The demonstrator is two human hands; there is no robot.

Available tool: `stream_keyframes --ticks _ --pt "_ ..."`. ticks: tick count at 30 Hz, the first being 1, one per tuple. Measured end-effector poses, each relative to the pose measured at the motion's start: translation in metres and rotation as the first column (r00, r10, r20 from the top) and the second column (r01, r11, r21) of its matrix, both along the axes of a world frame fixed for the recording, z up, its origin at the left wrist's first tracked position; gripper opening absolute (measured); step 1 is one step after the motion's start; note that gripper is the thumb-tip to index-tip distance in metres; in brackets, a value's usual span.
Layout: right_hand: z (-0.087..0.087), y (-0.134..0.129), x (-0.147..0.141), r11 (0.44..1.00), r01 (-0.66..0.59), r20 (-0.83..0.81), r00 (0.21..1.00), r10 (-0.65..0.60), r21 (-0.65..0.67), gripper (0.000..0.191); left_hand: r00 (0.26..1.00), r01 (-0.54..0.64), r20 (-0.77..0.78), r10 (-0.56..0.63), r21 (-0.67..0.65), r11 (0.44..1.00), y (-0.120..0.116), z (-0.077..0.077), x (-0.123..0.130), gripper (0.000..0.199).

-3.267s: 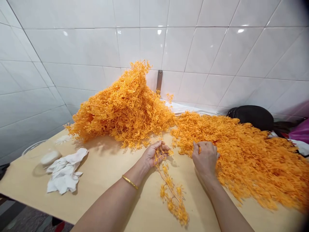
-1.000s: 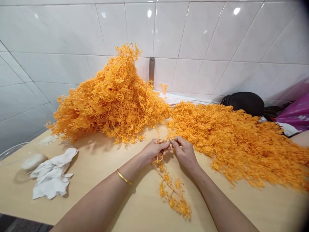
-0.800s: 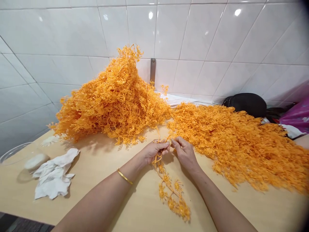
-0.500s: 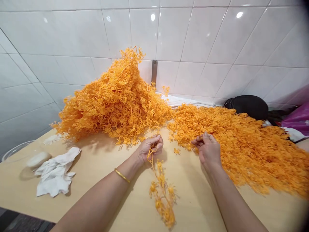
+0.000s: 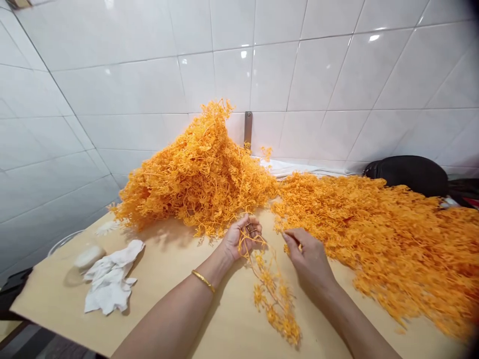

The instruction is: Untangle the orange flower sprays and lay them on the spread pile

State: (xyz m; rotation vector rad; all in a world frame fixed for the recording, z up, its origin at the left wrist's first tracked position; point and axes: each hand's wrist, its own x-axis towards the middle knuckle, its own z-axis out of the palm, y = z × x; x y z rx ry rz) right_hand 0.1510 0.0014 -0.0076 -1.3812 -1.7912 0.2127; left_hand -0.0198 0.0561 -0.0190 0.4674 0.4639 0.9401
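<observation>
My left hand (image 5: 236, 240), a gold bangle on its wrist, curls loosely around the thin stems of an orange flower sprig (image 5: 270, 286). The sprig's flowered end trails down and to the right, over the table between my arms. To its right, my right hand (image 5: 309, 255) is pinched at the fingertips, with a small orange flower piece (image 5: 286, 248) at the fingers. A tall heap of orange sprigs (image 5: 198, 174) rises behind my left hand. A lower, spread-out pile of orange sprigs (image 5: 385, 224) lies beyond and beside my right hand.
On the left of the pale wooden table (image 5: 168, 279) lie a crumpled white cloth (image 5: 110, 279) and a whitish rounded object (image 5: 89, 255). A black pouch (image 5: 407, 174) rests behind the right pile. White wall tiles (image 5: 318, 75) close off the back.
The view has shifted, so the table contents sit lower and further right. My right hand has come left, closer to my left hand and the sprig. My left fingers have loosened slightly.
</observation>
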Motion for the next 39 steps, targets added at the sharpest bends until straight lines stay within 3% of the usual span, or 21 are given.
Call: stream_keyframes --ticks 4,9,14,16,18,23,26,31,37,39 --pt "0.002 -0.009 -0.015 0.948 -0.22 -0.145 0.971 0.19 -0.228 0.023 0.999 -0.038 -0.011 0.038 -0.013 0.999 0.001 0.001 -0.001 0.035" --pt "-0.008 -0.01 -0.026 0.878 -0.346 -0.367 0.904 0.218 -0.331 0.02 0.999 -0.037 -0.012 0.037 -0.015 0.999 0.002 0.0 0.0 0.039" --pt "-0.01 -0.011 -0.034 0.758 -0.506 -0.528 0.81 0.254 -0.412 0.022 1.0 -0.009 -0.026 0.01 0.022 1.0 0.0 0.001 0.003 0.043" --pt "-0.008 -0.01 -0.033 0.764 -0.514 -0.604 0.769 0.209 -0.39 0.015 1.0 0.015 -0.022 -0.014 0.032 0.999 -0.003 0.003 0.004 0.048" --pt "-0.006 -0.007 -0.03 0.809 -0.474 -0.702 0.704 0.11 -0.349 0.012 1.0 0.027 0.012 -0.028 0.016 0.999 -0.005 0.005 0.004 0.056" --pt "-0.005 0.001 -0.014 0.872 -0.399 -0.908 0.404 -0.11 -0.283 0.027 0.99 0.037 0.133 -0.036 -0.011 0.999 -0.01 0.009 0.003 0.077" --pt "-0.006 0.003 -0.01 0.893 -0.369 -0.938 0.318 -0.141 -0.259 0.03 0.993 0.087 0.076 -0.087 -0.003 0.996 -0.011 0.009 0.004 0.076" --pt "-0.007 0.002 -0.013 0.906 -0.35 -0.928 0.357 -0.108 -0.24 0.028 0.957 0.202 -0.206 -0.204 -0.031 0.979 -0.017 0.005 0.01 0.047" --pt "-0.012 0.002 -0.015 0.938 -0.262 -0.795 0.607 -0.023 -0.228 0.024 0.925 0.267 -0.32 -0.204 0.168 0.949 -0.025 0.006 0.018 0.021" --pt "-0.014 0.003 -0.016 0.936 -0.258 -0.763 0.646 -0.019 -0.241 0.024 0.917 0.255 -0.357 -0.176 0.188 0.949 -0.026 0.005 0.02 0.019"
